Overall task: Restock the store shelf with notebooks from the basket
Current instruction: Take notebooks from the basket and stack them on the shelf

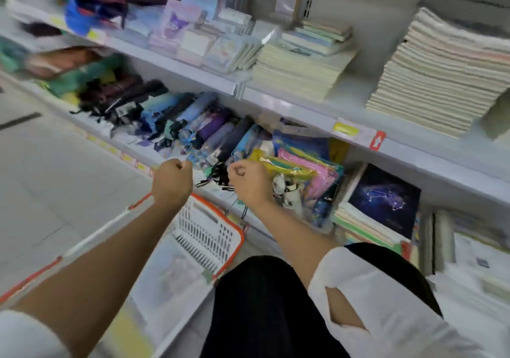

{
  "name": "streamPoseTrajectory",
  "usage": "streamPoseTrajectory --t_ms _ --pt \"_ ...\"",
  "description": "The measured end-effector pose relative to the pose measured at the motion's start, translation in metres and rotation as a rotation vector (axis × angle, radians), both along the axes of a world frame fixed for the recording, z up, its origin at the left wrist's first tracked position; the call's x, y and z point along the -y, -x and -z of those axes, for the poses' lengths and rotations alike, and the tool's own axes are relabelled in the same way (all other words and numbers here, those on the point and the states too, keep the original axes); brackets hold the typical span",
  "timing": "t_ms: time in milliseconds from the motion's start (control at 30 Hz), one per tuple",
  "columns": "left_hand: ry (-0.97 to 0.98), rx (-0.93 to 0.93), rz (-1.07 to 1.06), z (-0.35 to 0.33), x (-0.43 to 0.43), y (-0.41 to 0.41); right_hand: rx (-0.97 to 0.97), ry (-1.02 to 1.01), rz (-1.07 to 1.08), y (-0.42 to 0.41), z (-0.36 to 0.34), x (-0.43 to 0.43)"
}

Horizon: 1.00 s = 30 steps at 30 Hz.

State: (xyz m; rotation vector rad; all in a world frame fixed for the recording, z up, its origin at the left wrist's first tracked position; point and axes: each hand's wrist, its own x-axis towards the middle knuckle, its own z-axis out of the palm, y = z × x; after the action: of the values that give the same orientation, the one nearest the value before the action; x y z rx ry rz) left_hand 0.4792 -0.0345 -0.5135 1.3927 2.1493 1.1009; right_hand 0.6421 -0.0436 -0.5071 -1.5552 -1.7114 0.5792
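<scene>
A white basket (209,230) with an orange rim stands on the floor below my arms, and pale notebooks (176,269) lie flat inside it. My left hand (172,179) is curled into a fist above the basket's far rim and holds nothing. My right hand (248,182) is also a fist, beside the left, in front of the lower shelf's edge. Tall stacks of notebooks (441,81) fill the upper shelf (303,108) at right. A dark constellation-cover notebook (385,200) leans on the lower shelf.
Folded umbrellas (193,126) lie in a row on the lower shelf, with colourful plastic packets (306,164) next to them. Small pastel notebooks (204,40) sit on the upper shelf at left. The grey floor (55,178) lies to the left. My dark-clothed knee (265,302) is beside the basket.
</scene>
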Motion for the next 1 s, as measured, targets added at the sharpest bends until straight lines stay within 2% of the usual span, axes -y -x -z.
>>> streamPoseTrajectory --t_ms 200,267,367,433,533,600,767,900,1000 --pt "0.179 0.052 -0.102 0.081 0.030 0.056 -0.109 0.331 -0.066 0.052 0.075 0.007" --pt "0.234 0.103 -0.140 0.108 0.040 0.071 -0.210 0.496 -0.101 0.068 0.097 0.010" --pt "0.334 0.194 -0.218 0.149 0.056 0.093 -0.246 0.620 -0.135 0.085 0.133 0.020" --pt "0.415 0.321 -0.306 0.180 0.065 0.108 -0.282 0.736 -0.122 0.094 0.155 0.029" --pt "0.528 0.637 -0.468 0.221 0.081 0.125 -0.360 0.875 -0.105 0.100 0.173 0.029" --pt "0.628 0.715 -0.517 0.243 0.095 0.132 -0.337 0.884 -0.129 0.098 0.182 0.023" --pt "0.709 0.612 -0.560 0.281 0.118 0.137 -0.127 0.739 -0.040 0.084 0.206 0.008" --pt "0.809 0.669 -0.498 0.301 0.121 0.121 -0.156 0.748 -0.025 0.082 0.221 0.002" --pt "0.815 0.632 -0.495 0.308 0.116 0.116 -0.197 0.798 -0.047 0.086 0.225 -0.001"
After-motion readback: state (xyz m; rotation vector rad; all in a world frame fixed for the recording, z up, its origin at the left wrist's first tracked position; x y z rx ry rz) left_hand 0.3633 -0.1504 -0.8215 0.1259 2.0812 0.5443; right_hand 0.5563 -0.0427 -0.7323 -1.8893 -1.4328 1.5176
